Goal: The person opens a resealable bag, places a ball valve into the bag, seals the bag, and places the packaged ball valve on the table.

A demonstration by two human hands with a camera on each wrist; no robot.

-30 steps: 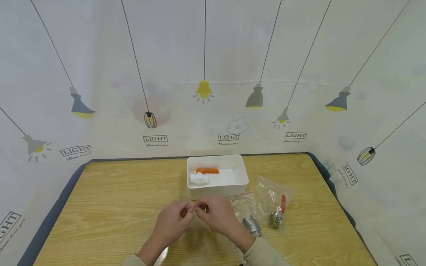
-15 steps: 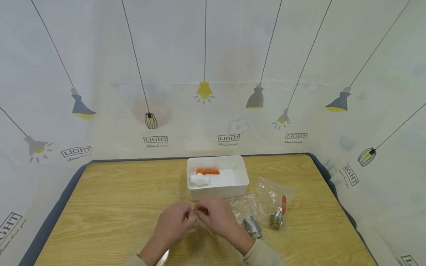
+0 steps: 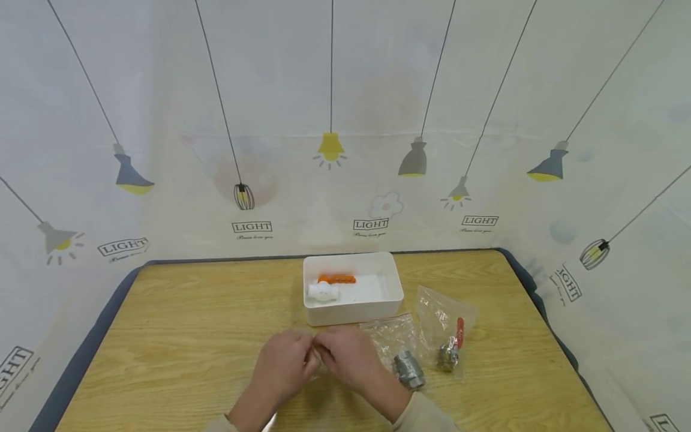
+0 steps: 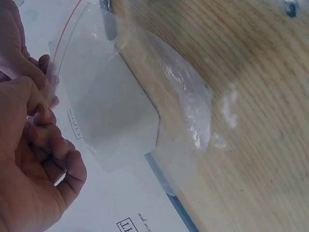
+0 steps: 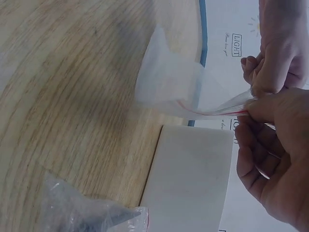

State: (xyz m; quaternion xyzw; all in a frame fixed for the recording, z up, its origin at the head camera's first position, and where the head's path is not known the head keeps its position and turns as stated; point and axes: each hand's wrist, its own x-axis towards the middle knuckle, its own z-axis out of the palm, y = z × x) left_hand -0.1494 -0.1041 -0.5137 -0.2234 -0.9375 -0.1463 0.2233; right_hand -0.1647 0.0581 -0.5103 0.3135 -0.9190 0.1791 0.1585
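Observation:
Both hands meet in front of the white box, fingertips together on the edge of a clear zip-lock bag [image 4: 186,92] with a red line along its mouth. My left hand [image 3: 283,363] pinches that edge between thumb and curled fingers. Right beside it, my right hand [image 3: 349,359] pinches the same red-lined edge, as the right wrist view shows. Thin and see-through, the bag hangs from the fingers over the table, and no object shows inside. From the head view it is mostly hidden under the hands.
Behind the hands stands the white box [image 3: 353,313], holding an orange toothed piece [image 3: 340,279] and a white pipe fitting [image 3: 324,292]. To the right lie a bagged grey metal fitting [image 3: 409,370] and a bagged valve with a red handle [image 3: 459,333]. A patterned curtain [image 3: 345,198] closes off the back.
The hands have sunk slightly and turned inward, fingertips closer together at the bag's edge. Less of the bag shows beneath them now. The box and the bagged parts have stayed put.

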